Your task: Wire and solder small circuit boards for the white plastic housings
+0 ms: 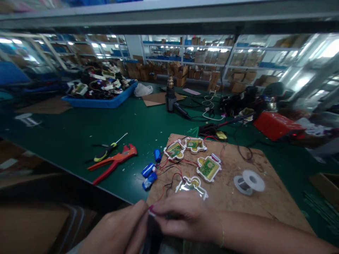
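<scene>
My left hand (124, 227) and my right hand (185, 215) meet at the front edge of the bench, fingertips pinched together on a small white and magenta piece (152, 210). Red and black wires run up from near the fingers. Just beyond my right hand lies a white-rimmed circuit board (192, 187), partly covered by the hand. More such boards, one at the right (209, 168), one at the left (174, 150) and one behind (194, 144), sit on a brown board (225, 190). Blue cylinders (149, 180) with wires attached lie to its left.
Orange-red cutters (116, 162) and a screwdriver (109, 149) lie left. A wire spool (249, 182) stands right. Farther back are a heat gun (171, 97), a loaded blue tray (100, 102) and a red box (277, 126). A shelf edge (159, 12) crosses overhead.
</scene>
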Demonstrator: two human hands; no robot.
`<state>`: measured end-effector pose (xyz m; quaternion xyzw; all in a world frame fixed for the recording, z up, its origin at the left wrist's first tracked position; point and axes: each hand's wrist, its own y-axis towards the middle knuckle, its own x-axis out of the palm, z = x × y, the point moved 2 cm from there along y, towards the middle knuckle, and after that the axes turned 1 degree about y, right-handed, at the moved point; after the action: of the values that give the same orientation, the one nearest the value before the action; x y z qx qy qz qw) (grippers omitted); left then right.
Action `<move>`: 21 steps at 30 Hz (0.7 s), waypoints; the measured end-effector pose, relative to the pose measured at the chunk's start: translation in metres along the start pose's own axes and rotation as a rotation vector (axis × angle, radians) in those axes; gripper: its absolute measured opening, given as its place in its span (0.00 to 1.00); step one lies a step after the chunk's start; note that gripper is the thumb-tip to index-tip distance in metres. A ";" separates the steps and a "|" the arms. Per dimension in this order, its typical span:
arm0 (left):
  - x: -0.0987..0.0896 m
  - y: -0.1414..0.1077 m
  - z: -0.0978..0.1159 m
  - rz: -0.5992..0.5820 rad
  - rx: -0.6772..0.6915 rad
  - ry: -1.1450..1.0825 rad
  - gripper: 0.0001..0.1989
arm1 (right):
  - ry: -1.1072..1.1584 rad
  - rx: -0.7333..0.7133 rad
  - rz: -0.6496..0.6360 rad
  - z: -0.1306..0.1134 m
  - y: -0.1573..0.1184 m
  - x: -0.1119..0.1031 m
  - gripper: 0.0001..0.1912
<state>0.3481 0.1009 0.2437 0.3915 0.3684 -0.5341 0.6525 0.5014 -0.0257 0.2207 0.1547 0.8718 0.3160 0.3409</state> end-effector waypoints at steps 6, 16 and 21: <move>-0.002 0.007 0.010 -0.113 -0.181 -0.028 0.09 | -0.001 0.109 0.063 -0.006 0.007 -0.007 0.11; -0.011 0.007 0.014 -0.137 -0.164 -0.098 0.06 | -0.010 0.234 0.011 -0.008 0.008 -0.011 0.13; -0.015 0.008 0.012 -0.116 -0.195 -0.299 0.08 | 0.058 0.317 0.023 -0.006 0.008 -0.011 0.13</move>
<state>0.3541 0.0969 0.2635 0.2209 0.3393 -0.5846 0.7030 0.5061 -0.0275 0.2350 0.2073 0.9184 0.1829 0.2832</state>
